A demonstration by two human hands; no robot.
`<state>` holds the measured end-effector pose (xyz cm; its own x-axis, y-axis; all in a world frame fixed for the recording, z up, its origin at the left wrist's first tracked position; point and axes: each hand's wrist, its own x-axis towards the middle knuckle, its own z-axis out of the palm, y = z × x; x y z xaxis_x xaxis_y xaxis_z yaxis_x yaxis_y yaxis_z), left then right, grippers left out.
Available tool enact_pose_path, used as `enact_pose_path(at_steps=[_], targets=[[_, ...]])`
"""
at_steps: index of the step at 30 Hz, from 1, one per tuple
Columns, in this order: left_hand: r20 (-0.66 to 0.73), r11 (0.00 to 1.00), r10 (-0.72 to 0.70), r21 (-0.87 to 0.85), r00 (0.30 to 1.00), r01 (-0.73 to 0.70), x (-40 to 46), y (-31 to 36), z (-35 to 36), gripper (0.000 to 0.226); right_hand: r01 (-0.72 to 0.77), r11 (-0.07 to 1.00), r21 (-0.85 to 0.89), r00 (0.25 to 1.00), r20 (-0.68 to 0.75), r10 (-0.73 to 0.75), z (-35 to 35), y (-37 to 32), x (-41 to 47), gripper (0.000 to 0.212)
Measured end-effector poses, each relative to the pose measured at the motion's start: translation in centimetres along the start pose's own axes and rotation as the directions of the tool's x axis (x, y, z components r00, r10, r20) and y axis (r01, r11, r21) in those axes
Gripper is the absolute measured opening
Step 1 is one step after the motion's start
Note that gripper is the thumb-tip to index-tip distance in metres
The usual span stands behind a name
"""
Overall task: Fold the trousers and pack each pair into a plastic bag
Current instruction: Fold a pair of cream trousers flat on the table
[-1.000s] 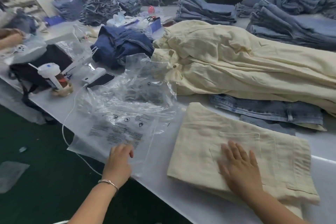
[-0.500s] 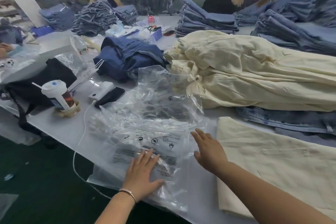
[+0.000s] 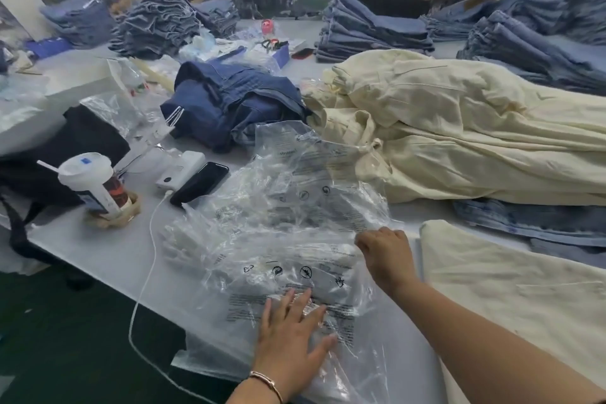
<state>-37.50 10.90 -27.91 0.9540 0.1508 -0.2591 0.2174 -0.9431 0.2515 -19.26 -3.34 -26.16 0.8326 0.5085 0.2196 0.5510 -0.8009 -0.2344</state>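
Two hands work at the near edge of the white desk (image 3: 108, 259). Our left hand (image 3: 292, 343) lies flat, fingers spread and straight, pressing on the printed panel of the plastic bags (image 3: 282, 239), a crumpled clear heap whose single sheets we cannot tell apart; its near edge hangs past the desk. Our right hand (image 3: 387, 254) has its fingers curled at the right edge of the top sheet and seems to pinch the film, though the fingertips are hidden behind the knuckles, so the grip is not fully plain. The folded cream trousers (image 3: 524, 292) lie just right of the bags, cut off by the right border. Farther off sprawls an unfolded pile of cream trousers (image 3: 459, 128), covering most of some jeans (image 3: 531, 220) beneath. Left of the bags lie a black phone (image 3: 200, 184), a white power bank (image 3: 180, 167) with its white cable (image 3: 144, 275) dropping off the desk, and a lidded cup (image 3: 93, 185) with a straw. The print on the bags is too blurred to read.
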Motion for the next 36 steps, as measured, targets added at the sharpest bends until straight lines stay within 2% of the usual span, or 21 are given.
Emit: enact_pose_path(at_steps=[2, 4, 5, 6, 8, 11, 14, 16, 19, 22, 24, 25, 27, 30, 31, 34, 36], targets=[[-0.179, 0.996, -0.01, -0.09, 0.984, -0.007, 0.3, 0.8, -1.5, 0.049, 0.059, 0.992, 0.114, 0.993, -0.11, -0.047, -1.5, 0.3, -0.6, 0.007], [-0.462, 0.986, 0.047, -0.118, 0.885, -0.114, 1.0, 1.8, -3.4, 0.033, 0.178, 0.978, 0.108, 0.969, -0.19, -0.155, -2.7, 0.7, -2.0, 0.012], [-0.556, 0.983, 0.071, -0.1, 0.828, -0.151, 1.5, 2.2, -4.2, 0.035, 0.209, 0.971, 0.114, 0.964, -0.192, -0.185, -3.3, 1.0, -2.8, 0.014], [-0.582, 0.983, 0.077, -0.093, 0.809, -0.161, 2.0, 2.7, -4.9, 0.041, 0.226, 0.965, 0.129, 0.961, -0.189, -0.2, -3.9, 1.2, -3.6, 0.015], [-0.548, 0.986, 0.107, -0.047, 0.83, -0.158, 2.8, 3.5, -6.3, 0.046, 0.237, 0.957, 0.165, 0.959, -0.198, -0.203, -5.0, 1.8, -4.9, 0.017], [-0.434, 0.971, 0.232, 0.043, 0.871, -0.237, 3.6, 4.5, -6.8, 0.009, 0.195, 0.954, 0.227, 0.974, -0.163, -0.16, -6.9, 2.8, -6.3, 0.018], [-0.244, 0.924, 0.33, -0.115, 0.912, -0.365, 4.2, 5.6, -5.7, 0.023, 0.092, 0.967, 0.238, 0.99, -0.128, -0.062, -8.5, 4.7, -7.6, 0.019], [-0.133, 0.901, 0.348, -0.226, 0.928, -0.37, 4.6, 7.0, -4.9, 0.024, 0.038, 0.991, 0.132, 0.997, -0.064, -0.03, -9.1, 6.5, -8.3, 0.03], [-0.089, 0.831, 0.156, -0.527, 0.984, -0.179, 5.6, 8.8, -3.8, 0.019, -0.155, 0.988, -0.023, 0.985, 0.079, 0.156, -9.7, 10.7, -9.5, 0.073], [-0.082, 0.636, -0.056, -0.771, 0.995, -0.028, 7.0, 10.9, -3.0, 0.021, -0.372, 0.924, -0.086, 0.921, 0.095, 0.379, -10.5, 15.7, -10.9, 0.08], [-0.025, 0.527, -0.059, -0.85, 0.998, 0.01, 7.4, 13.3, -2.3, 0.022, -0.39, 0.901, -0.191, 0.898, 0.138, 0.418, -10.7, 18.4, -11.7, 0.082], [-0.004, 0.515, -0.027, -0.857, 1.0, 0.01, 7.4, 14.7, -1.8, 0.021, -0.373, 0.9, -0.224, 0.893, 0.179, 0.414, -10.6, 19.6, -11.9, 0.086], [0.027, 0.572, 0.042, -0.82, 0.999, -0.001, 7.1, 17.5, -0.1, 0.022, -0.339, 0.909, -0.241, 0.881, 0.258, 0.397, -10.6, 21.7, -11.8, 0.096], [0.059, 0.816, 0.037, -0.579, 0.998, 0.004, 6.9, 20.3, 2.2, 0.027, -0.279, 0.93, -0.24, 0.873, 0.34, 0.35, -11.0, 24.6, -10.2, 0.118], [0.053, 0.85, -0.001, -0.526, 0.999, 0.029, 6.9, 20.7, 2.5, 0.028, -0.247, 0.939, -0.238, 0.866, 0.38, 0.324, -11.1, 25.4, -9.4, 0.125], [0.058, 0.852, -0.094, -0.512, 0.994, 0.11, 7.3, 21.0, 3.1, 0.037, -0.217, 0.962, -0.167, 0.792, 0.546, 0.273, -10.8, 26.4, -6.5, 0.132], [0.05, 0.837, -0.138, -0.528, 0.989, 0.144, 7.3, 20.8, 3.6, 0.039, -0.188, 0.97, -0.153, 0.735, 0.633, 0.243, -10.2, 26.5, -4.8, 0.12]])
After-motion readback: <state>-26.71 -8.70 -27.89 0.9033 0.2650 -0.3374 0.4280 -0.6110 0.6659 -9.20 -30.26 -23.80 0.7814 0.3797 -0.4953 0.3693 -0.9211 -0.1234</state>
